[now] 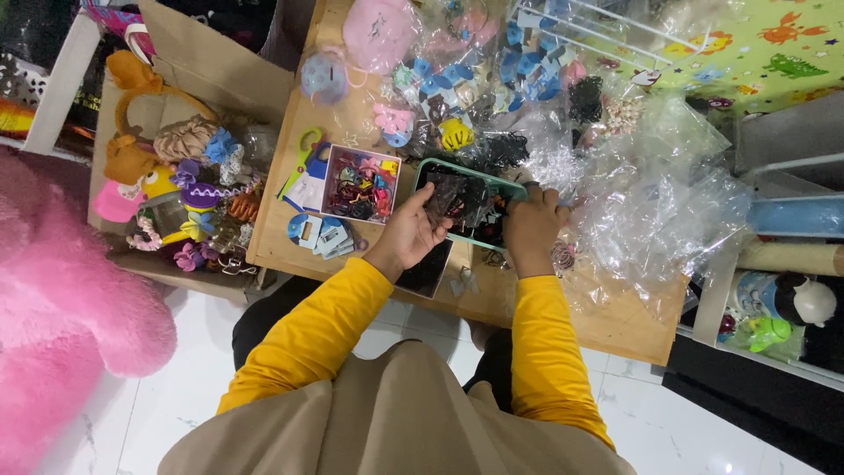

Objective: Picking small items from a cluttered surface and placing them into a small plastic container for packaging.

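Smooth matt wood on the desk, pale brown and bare along the near edge. Thin clear plastic, glossy and crinkled, in the heap of bags at the right. Smooth green plastic around the tray, with shiny dark plastic clips inside under both hands. Matt paperboard on the small pink-walled box. Rough brown cardboard for the big carton at the left, full of soft cloth scrunchies. Long fluffy pink plush at far left. Matt yellow knit cloth on the sleeves. Glossy white marbled tile on the floor.
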